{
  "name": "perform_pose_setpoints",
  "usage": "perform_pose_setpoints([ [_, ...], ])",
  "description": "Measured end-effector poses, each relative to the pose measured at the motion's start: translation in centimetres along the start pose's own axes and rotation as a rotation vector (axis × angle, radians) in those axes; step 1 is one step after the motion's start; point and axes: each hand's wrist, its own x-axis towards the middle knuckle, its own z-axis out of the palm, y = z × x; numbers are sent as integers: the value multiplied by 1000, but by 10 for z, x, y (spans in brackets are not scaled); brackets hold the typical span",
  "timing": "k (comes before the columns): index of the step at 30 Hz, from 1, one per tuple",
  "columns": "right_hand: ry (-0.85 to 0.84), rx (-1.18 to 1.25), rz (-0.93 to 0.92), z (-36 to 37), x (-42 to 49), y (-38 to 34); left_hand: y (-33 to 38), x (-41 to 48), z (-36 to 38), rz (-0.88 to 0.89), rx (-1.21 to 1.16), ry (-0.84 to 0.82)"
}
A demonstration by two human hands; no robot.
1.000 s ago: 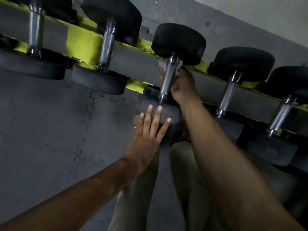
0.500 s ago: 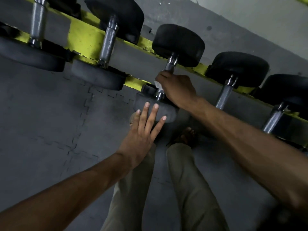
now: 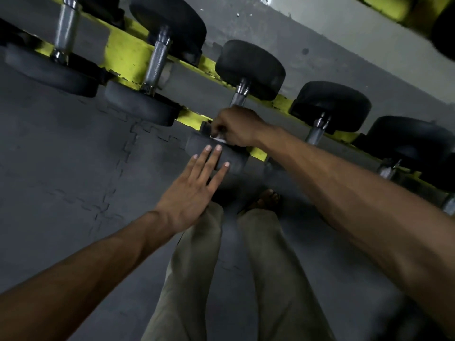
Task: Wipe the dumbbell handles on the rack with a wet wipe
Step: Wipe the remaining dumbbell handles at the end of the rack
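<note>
A yellow rack (image 3: 128, 57) carries a row of black dumbbells with steel handles. My right hand (image 3: 236, 126) grips the white wet wipe (image 3: 218, 137) around the near end of the middle dumbbell's handle (image 3: 239, 97), close to its front head (image 3: 216, 153). Only a corner of the wipe shows under the fingers. My left hand (image 3: 194, 188) lies flat with straight fingers, its fingertips pressing on that front head.
Other dumbbells sit on either side, with handles at left (image 3: 156, 62) and right (image 3: 317, 130). Grey interlocking floor mats (image 3: 61, 168) lie below the rack. My legs in beige trousers (image 3: 197, 279) stand just under the hands.
My right hand with the wipe has slid down the handle from its far end to its near end. My left hand has stayed on the front head.
</note>
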Motion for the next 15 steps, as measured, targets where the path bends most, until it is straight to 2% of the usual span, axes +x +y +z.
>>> perform_pose_setpoints([
  [6, 211, 123, 55, 23, -71, 65, 57, 25, -23, 97, -55, 8],
  [10, 408, 206, 219, 28, -133, 120, 105, 53, -35, 184, -79, 14],
  [12, 378, 72, 167, 36, -157, 137, 127, 66, -36, 233, -76, 4],
  [15, 174, -253, -23, 54, -180, 152, 154, 79, -34, 241, -33, -30],
])
